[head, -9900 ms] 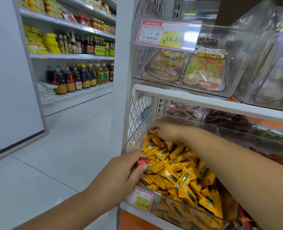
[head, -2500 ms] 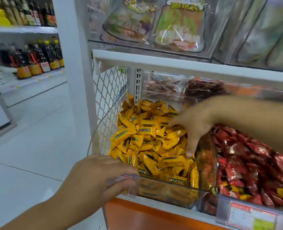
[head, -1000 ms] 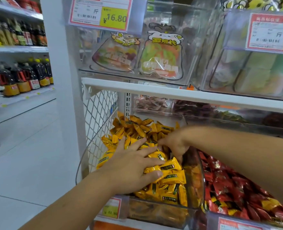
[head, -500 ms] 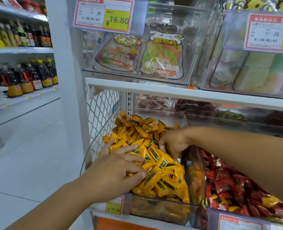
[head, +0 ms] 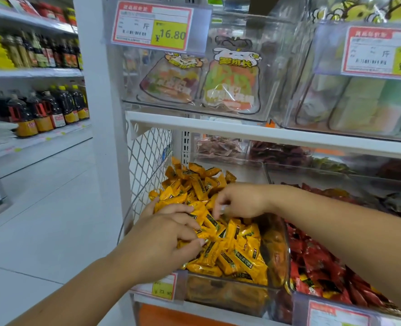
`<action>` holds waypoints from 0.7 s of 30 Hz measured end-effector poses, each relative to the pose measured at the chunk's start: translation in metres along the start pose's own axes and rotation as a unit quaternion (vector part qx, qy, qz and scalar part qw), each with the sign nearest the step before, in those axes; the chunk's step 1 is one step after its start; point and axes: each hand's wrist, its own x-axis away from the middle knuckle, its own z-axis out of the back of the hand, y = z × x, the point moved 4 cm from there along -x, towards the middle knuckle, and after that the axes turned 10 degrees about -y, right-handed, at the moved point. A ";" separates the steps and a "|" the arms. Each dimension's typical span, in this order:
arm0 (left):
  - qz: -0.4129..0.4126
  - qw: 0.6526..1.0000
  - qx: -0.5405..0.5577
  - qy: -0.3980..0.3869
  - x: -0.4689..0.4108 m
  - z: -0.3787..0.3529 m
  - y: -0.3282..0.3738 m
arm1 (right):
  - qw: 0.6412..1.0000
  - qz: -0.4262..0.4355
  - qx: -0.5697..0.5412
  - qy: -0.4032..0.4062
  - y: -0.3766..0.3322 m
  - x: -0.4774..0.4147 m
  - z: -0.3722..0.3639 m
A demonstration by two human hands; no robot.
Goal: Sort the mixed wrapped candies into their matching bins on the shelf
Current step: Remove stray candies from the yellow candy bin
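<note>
Supermarket aisle, pale tiled floor to the left, with dark sauce bottles (head: 44,109) on a far shelf. Close by, a white shelf board (head: 241,130) carries clear boxes of jelly pouches (head: 230,83) under a price tag (head: 152,25) reading 16.80. Beneath it, against the wire mesh (head: 147,156) at the shelf's left end, a clear bin (head: 227,292) is heaped with yellow candies (head: 232,252). Red candies (head: 317,267) fill the next bin to the right, and a curved clear wall stands between the two heaps.

Both hands are in the yellow heap. The left hand (head: 161,238) lies near the bin's front left corner, fingers and thumb curled round a few yellow candies. The right hand (head: 241,201) hangs over the heap by the bin's right wall, fingertips bent down into the wrappers; whether it pinches one cannot be told.

Half a second ago the left fingers lay spread over the pile; now they have drawn together. The right hand has barely shifted.
</note>
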 end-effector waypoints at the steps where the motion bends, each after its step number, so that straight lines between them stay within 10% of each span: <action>1: 0.002 1.000 0.000 0.001 0.000 0.000 0.000 | 0.997 -0.043 0.063 -0.025 0.007 -0.001 -0.003; 21: -0.001 1.000 0.013 0.010 -0.001 -0.001 -0.002 | 0.991 -0.033 -0.120 0.050 0.008 -0.007 -0.005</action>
